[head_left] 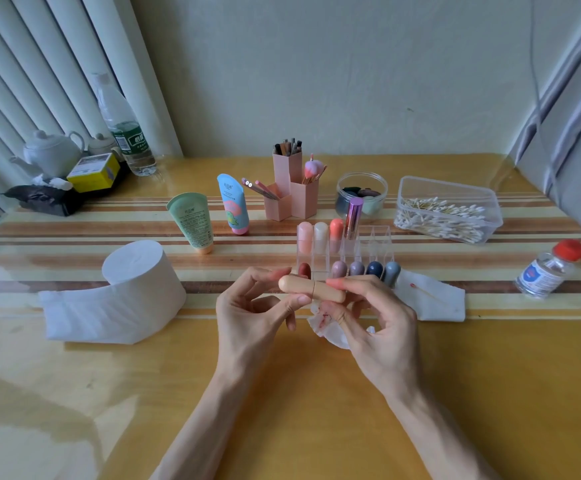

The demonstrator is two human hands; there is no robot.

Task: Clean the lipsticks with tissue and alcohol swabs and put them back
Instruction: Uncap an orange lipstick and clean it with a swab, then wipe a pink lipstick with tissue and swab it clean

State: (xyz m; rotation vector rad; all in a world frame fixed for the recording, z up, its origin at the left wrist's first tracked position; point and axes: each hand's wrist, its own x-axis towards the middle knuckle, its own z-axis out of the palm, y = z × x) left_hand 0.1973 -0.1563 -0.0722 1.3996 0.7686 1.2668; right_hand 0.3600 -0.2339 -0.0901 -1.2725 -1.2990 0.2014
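Peach lipstick (311, 289): capped, held level between both hands above the table.
Left hand (251, 317): thumb and fingertips pinch its left end.
Right hand (375, 327): fingertips pinch its right end; the lower fingers curl round a stained tissue (327, 325).
Stained tissue: crumpled just under the grip, with red smears.
Clear organiser (379, 237): just beyond the grip, other lipsticks upright in it.
Tissue roll (136, 275): well left of the grip.
Used swab (424, 292): right of the grip, lying on a folded tissue (448, 306).
Alcohol bottle (547, 271): far right of the grip, red-capped.
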